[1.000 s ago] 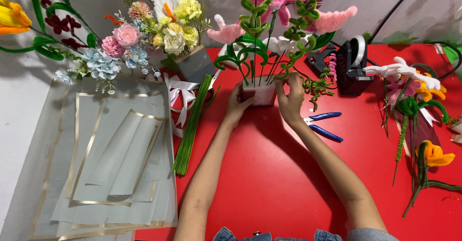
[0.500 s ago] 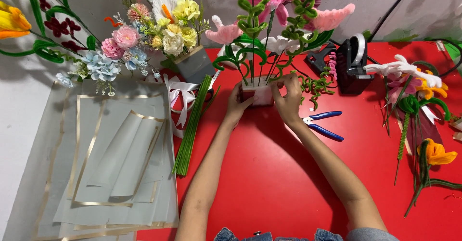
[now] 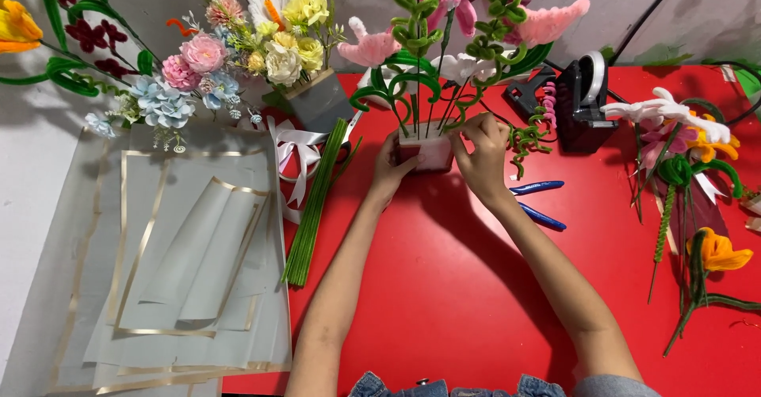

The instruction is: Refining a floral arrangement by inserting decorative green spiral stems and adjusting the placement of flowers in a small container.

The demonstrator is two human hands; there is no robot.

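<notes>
Both hands, left hand (image 3: 390, 171) and right hand (image 3: 480, 155), close their fingers around a small pale pink block (image 3: 432, 153) bristling with green pipe-cleaner stems (image 3: 418, 80). It stands on a red table (image 3: 444, 286), grey gold-edged wrapping sheets (image 3: 178, 262) lying well left of it.

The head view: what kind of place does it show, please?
Probably a craft table for making artificial flowers. On the red table both hands hold a small pink block with green stems stuck in it, beside a bundle of green stems, grey wrapping sheets and a finished bouquet.
</notes>
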